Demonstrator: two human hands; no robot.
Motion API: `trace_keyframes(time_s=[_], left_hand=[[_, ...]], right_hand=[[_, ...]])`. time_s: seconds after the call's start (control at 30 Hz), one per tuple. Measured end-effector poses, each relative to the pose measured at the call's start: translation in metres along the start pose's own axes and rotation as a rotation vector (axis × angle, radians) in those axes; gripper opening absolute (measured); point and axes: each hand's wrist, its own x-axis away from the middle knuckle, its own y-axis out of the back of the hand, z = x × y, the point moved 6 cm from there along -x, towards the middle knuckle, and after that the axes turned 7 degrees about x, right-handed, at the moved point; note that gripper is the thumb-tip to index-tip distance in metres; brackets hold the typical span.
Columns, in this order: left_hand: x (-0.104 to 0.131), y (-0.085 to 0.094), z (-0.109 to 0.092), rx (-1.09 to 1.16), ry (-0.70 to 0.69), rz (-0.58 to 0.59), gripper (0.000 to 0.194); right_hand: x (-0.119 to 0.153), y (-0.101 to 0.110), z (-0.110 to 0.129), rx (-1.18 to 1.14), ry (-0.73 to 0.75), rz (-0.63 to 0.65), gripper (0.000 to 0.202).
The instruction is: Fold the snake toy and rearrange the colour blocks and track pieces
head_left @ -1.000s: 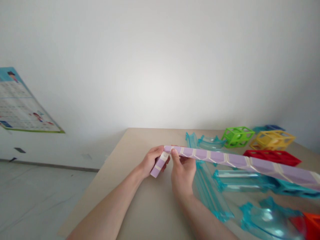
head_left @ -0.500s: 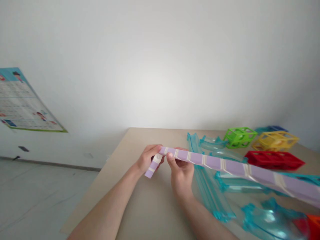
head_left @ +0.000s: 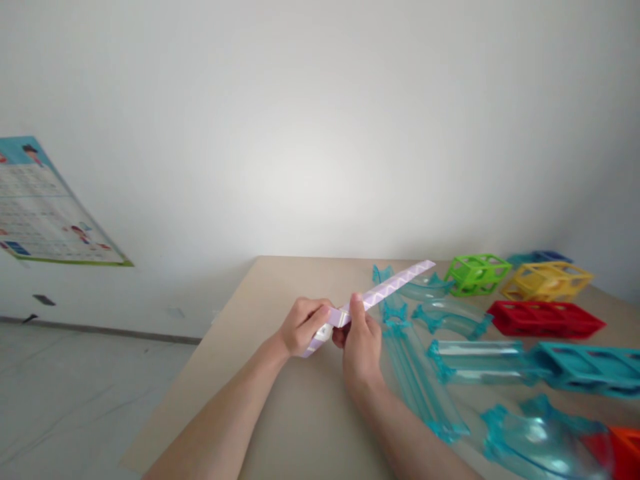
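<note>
Held up over the table is a long snake puzzle (head_left: 393,285) made of lilac and white wedge-shaped segments. One end of it is bent sharply, and its straight length points away to the far right. My left hand (head_left: 304,325) is closed around the bent end, thumb on top. Close beside it, my right hand (head_left: 361,340) pinches the puzzle just past the bend, with the thumb raised along the straight part. Both hands hide some of the segments between them.
Clear teal track pieces (head_left: 425,380) lie on the table (head_left: 295,427) to the right. Beyond them are a green frame block (head_left: 477,273), a yellow frame block (head_left: 547,281), a red block (head_left: 545,319) and a teal block (head_left: 590,369). A wall (head_left: 320,133) stands behind the table.
The straight length of the snake puzzle has swung from pointing near right to pointing far right. My right hand has turned with it, its thumb now upright.
</note>
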Motion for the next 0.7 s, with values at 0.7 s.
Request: trace_keyframes(time_s=[0.7], left_hand=[[0.005,0.005,-0.007,-0.034,-0.139,-0.213,0.051]], right_hand=[[0.009,-0.012,0.001,-0.212,-0.115,0.120,0.050]])
